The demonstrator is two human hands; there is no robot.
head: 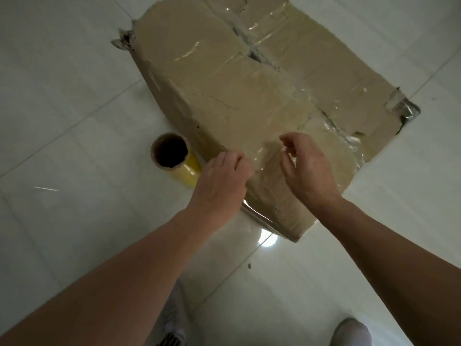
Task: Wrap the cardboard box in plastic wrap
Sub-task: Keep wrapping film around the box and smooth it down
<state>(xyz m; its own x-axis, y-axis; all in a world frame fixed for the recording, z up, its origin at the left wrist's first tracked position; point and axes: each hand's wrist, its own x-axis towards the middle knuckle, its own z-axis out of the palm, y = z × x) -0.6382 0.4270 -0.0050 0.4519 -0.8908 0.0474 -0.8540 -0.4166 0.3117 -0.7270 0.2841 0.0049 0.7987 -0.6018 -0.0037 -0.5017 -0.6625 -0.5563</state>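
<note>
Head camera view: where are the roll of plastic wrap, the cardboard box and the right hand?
roll of plastic wrap (187,172): head view, yellowish side.
cardboard box (249,78): head view, top face.
right hand (309,168): head view, back of hand.

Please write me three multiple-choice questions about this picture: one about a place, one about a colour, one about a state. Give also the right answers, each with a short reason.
1. Where is the roll of wrap, relative to the cardboard box?
A. on top of it
B. on the floor, at its left
C. inside it

2. What colour is the wrap wound on the roll?
A. blue
B. yellow
C. red

3. How is the top of the box?
A. open, flaps up
B. cut away
C. shut, with shiny plastic film over it

Answers: 1 B, it stands on the tiles beside the box's left side; 2 B, its side looks yellow below the brown core; 3 C, the flaps lie flat under glossy film.
</note>
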